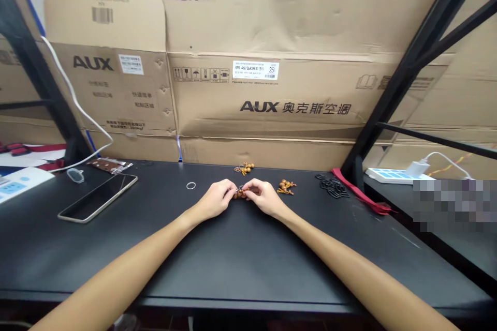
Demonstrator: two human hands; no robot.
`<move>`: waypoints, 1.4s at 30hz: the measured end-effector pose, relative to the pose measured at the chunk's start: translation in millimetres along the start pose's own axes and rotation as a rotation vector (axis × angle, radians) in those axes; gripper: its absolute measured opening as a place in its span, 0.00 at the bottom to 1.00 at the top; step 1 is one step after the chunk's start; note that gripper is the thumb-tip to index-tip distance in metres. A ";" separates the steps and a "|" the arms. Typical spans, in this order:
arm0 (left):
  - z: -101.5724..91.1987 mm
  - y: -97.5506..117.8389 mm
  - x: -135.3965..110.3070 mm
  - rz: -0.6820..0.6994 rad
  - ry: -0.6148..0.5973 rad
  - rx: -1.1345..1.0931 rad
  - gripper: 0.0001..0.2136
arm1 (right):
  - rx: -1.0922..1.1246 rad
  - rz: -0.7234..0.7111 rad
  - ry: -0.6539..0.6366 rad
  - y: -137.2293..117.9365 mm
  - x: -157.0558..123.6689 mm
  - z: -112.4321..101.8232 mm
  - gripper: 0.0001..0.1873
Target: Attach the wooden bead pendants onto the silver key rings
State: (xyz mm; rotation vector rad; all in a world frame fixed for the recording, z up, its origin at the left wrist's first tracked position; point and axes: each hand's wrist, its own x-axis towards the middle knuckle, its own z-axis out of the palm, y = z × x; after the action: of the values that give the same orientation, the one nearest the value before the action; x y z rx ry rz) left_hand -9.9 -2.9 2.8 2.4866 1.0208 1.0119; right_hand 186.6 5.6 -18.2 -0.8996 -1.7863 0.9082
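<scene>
Near the far part of the black table, my left hand [217, 197] and my right hand [264, 197] meet, fingertips pinched. Between them is a brown beaded charm [239, 195] with what looks like a metal ring; fingers hide much of it. Just beyond my hands lies a pile of similar yellow-brown beaded charms [247, 168], with a ring beside it. To the right of my right hand is another small pile of beaded charms [286, 186]. A single thin metal ring [190, 185] rests on the table, left of my left hand.
A phone [99, 199] and a white power strip [23, 184] lie at the left. On the right are black loop-shaped pieces [333, 186] and a red strap [361, 192], beside a black metal frame [404, 67]. Tall cardboard [298, 20] walls the back edge.
</scene>
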 end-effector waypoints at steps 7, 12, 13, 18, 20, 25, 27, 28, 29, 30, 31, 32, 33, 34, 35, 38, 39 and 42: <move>-1.3 3.8 -0.6 -0.019 -0.013 -0.029 0.13 | 0.013 -0.013 0.020 0.1 0.3 -0.7 0.09; -2.3 4.7 -0.1 -0.038 0.011 -0.050 0.13 | 0.013 -0.012 0.048 -0.8 -0.1 -0.2 0.11; -2.3 4.5 0.0 -0.039 0.011 -0.055 0.13 | 0.003 -0.013 0.056 -1.4 -0.3 -0.1 0.12; -1.9 3.5 0.0 -0.050 0.013 -0.081 0.12 | -0.059 -0.067 0.059 -6.2 -1.7 0.1 0.10; -1.9 3.8 -0.2 -0.048 0.016 -0.079 0.12 | -0.115 -0.114 0.063 -8.3 -2.2 -0.2 0.08; -2.8 6.5 0.0 -0.043 0.009 -0.101 0.12 | -0.178 -0.136 0.053 -10.8 -2.8 -0.8 0.08; -3.1 7.5 0.2 -0.045 0.004 -0.102 0.12 | -0.189 -0.123 0.043 -10.6 -3.0 -1.0 0.08; -3.1 7.8 0.3 -0.045 0.003 -0.101 0.12 | -0.191 -0.114 0.036 -10.3 -3.1 -1.1 0.08; -3.1 8.0 0.3 -0.045 0.001 -0.099 0.12 | -0.192 -0.104 0.027 -10.1 -3.2 -1.2 0.09; -3.1 8.1 0.3 -0.044 0.002 -0.097 0.12 | -0.189 -0.094 0.019 -9.9 -3.3 -1.2 0.09; -2.9 7.9 0.3 -0.043 0.004 -0.093 0.12 | -0.182 -0.086 0.011 -9.8 -3.4 -1.2 0.09; -2.7 7.5 0.2 -0.042 0.006 -0.089 0.12 | -0.172 -0.081 0.005 -9.7 -3.5 -1.2 0.09; -2.4 6.9 0.1 -0.040 0.006 -0.084 0.12 | -0.160 -0.076 0.000 -9.7 -3.6 -1.1 0.09; -2.0 6.0 0.0 -0.035 0.005 -0.078 0.12 | -0.145 -0.073 -0.004 -9.7 -3.6 -1.0 0.10; -1.6 5.0 -0.2 -0.028 0.004 -0.071 0.12 | -0.128 -0.070 -0.006 -9.7 -3.6 -0.8 0.10; -0.5 2.1 -0.7 0.009 0.006 -0.050 0.12 | -0.052 -0.044 -0.020 -9.4 -3.4 0.0 0.10; -0.4 1.6 -0.7 0.020 0.006 -0.044 0.12 | -0.017 -0.030 -0.028 -9.1 -3.3 0.3 0.10; -1.1 2.4 -0.6 0.028 -0.003 -0.038 0.11 | 0.062 0.010 -0.051 -7.9 -2.6 1.0 0.10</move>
State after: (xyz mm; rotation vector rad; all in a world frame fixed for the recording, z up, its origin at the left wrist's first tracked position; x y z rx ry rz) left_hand -9.8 -5.1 4.5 2.4775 0.9596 1.0265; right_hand 185.0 -0.5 -12.7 -0.8537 -1.7889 0.9956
